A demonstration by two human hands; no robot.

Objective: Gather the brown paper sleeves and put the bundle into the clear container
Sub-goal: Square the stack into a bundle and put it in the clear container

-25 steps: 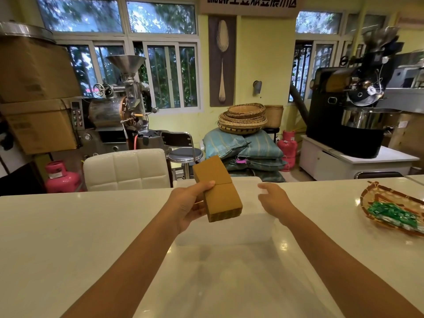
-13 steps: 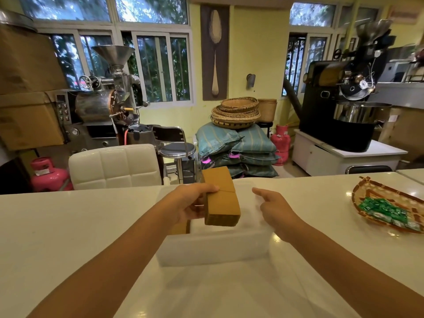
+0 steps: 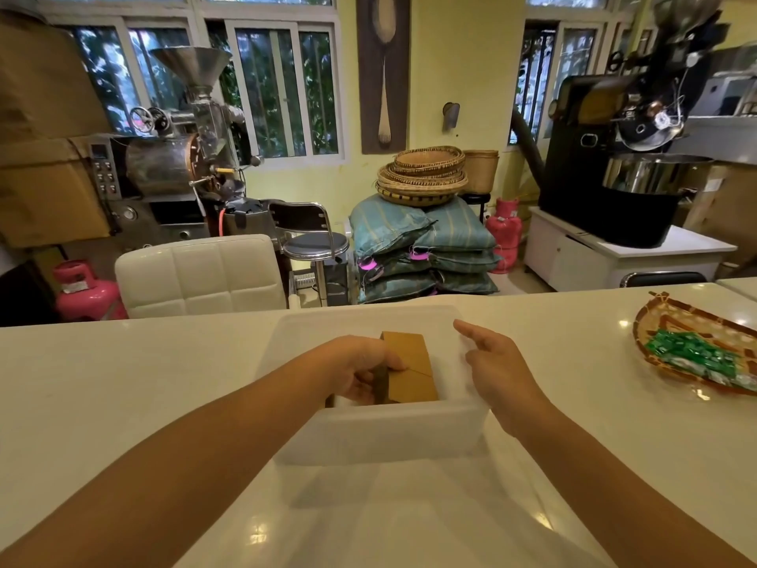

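Observation:
A clear plastic container (image 3: 381,436) stands on the white counter in front of me. My left hand (image 3: 360,371) reaches down inside it, gripping a bundle of brown paper sleeves (image 3: 409,368) that sits low between the walls. The bundle's lower part is hidden behind the near wall. My right hand (image 3: 497,368) hovers at the container's right rim, fingers loosely apart, index finger pointing forward, holding nothing.
A woven tray (image 3: 696,350) with green wrapped packets lies on the counter at the right. A white padded chair back (image 3: 196,276) stands just beyond the counter's far edge. Roasting machines, sacks and baskets fill the room behind.
My left hand has lowered the sleeve bundle from above the container down into it. The right hand stayed beside the right rim. The view has tilted downward.

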